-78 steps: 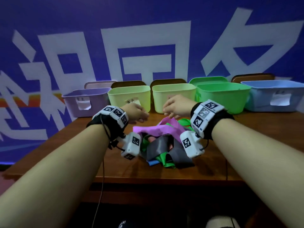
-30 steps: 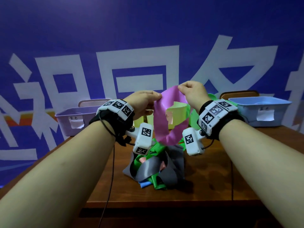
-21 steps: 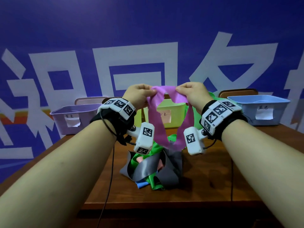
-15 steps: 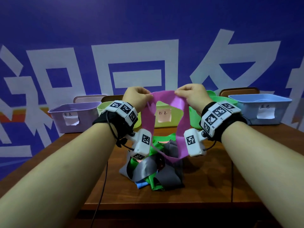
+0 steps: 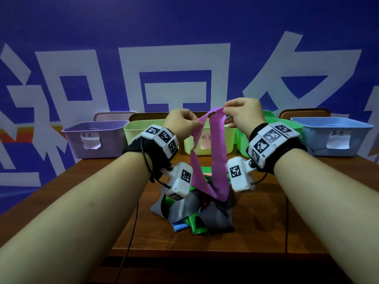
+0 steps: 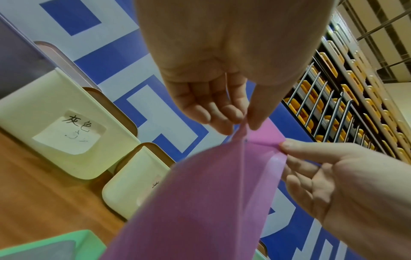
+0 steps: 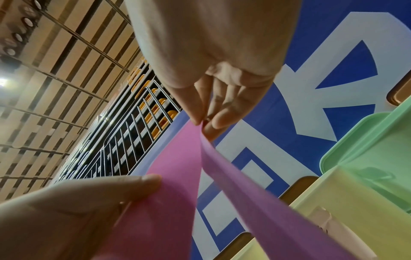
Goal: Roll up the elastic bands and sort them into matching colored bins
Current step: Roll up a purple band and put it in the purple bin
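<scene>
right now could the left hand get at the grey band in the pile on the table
Probably not yet: the left hand is raised above the pile, pinching the pink band with the right hand. The grey band lies exposed below, so releasing would free the way.

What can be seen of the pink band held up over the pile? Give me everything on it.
The pink band is a wide, flat loop of thin, smooth, slightly see-through elastic. It hangs in the air above the heap of bands, with its two sides drooping to a fold near the heap. The left hand and right hand each pinch its top edge between thumb and fingertips. It is not yet rolled.
</scene>
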Demonstrator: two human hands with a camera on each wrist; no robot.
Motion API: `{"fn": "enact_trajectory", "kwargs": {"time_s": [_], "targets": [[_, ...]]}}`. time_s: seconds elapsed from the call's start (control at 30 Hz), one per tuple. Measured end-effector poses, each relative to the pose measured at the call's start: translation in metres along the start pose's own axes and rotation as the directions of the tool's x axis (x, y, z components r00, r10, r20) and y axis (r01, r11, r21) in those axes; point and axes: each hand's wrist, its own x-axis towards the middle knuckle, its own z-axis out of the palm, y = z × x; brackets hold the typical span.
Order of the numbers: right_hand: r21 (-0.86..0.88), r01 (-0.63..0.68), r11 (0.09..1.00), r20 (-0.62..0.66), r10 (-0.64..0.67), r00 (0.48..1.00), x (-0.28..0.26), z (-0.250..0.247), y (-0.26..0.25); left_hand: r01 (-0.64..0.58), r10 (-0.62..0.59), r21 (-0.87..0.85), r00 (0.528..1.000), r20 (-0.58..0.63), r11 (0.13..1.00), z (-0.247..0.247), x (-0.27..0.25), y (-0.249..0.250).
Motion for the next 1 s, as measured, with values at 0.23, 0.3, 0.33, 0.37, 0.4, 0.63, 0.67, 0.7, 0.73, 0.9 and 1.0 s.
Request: {"fn": "enact_trajectory", "kwargs": {"time_s": [0.23, 0.3, 0.33, 0.37, 0.4, 0.63, 0.67, 0.7, 0.73, 0.9, 1.0], "targets": [[0.129, -0.028, 0.991, 0.052, 0.021, 0.998, -0.003, 0.003, -0.004, 0.097, -0.08, -0.157, 0.99, 0.114, 0.983, 0.006, -0.001, -0.003], [0.213, -0.037, 0.976, 0.096, 0.017, 0.995, -0.003, 0.003, -0.006, 0.154, -0.119, -0.245, 0.981, 0.15, 0.957, 0.006, 0.0, -0.001], [0.252, -0.039, 0.967, 0.111, 0.011, 0.994, -0.002, 0.003, -0.007, 0.17, -0.128, -0.281, 0.979, 0.159, 0.944, 0.006, 0.0, 0.001], [0.288, -0.04, 0.957, 0.118, 0.006, 0.993, -0.002, 0.003, -0.008, 0.178, -0.132, -0.306, 0.978, 0.163, 0.935, 0.006, -0.001, 0.004], [0.315, -0.04, 0.948, 0.119, 0.002, 0.993, -0.001, 0.003, -0.01, 0.182, -0.133, -0.317, 0.977, 0.169, 0.931, 0.005, -0.001, 0.006], [0.398, -0.032, 0.917, 0.074, 0.003, 0.997, -0.003, 0.001, -0.021, 0.27, -0.195, -0.165, 0.909, 0.368, 0.949, 0.008, -0.006, 0.004], [0.415, -0.031, 0.91, 0.062, 0.005, 0.998, -0.002, 0.0, -0.022, 0.276, -0.209, -0.119, 0.893, 0.398, 0.954, 0.01, -0.008, 0.001], [0.43, -0.032, 0.902, 0.057, 0.008, 0.998, -0.003, -0.002, -0.023, 0.278, -0.225, -0.067, 0.878, 0.422, 0.958, 0.011, -0.01, -0.002], [0.444, -0.032, 0.895, 0.051, 0.01, 0.999, -0.002, -0.003, -0.023, 0.272, -0.241, -0.008, 0.867, 0.437, 0.962, 0.013, -0.012, -0.005], [0.441, -0.039, 0.897, -0.064, 0.074, 0.995, 0.012, -0.007, -0.004, 0.329, -0.271, -0.061, 0.856, 0.441, 0.942, 0.016, -0.016, -0.018], [0.402, -0.098, 0.91, -0.089, 0.145, 0.985, 0.022, -0.014, 0.015, 0.353, -0.27, -0.225, 0.904, 0.33, 0.908, 0.011, -0.013, -0.016]]}}
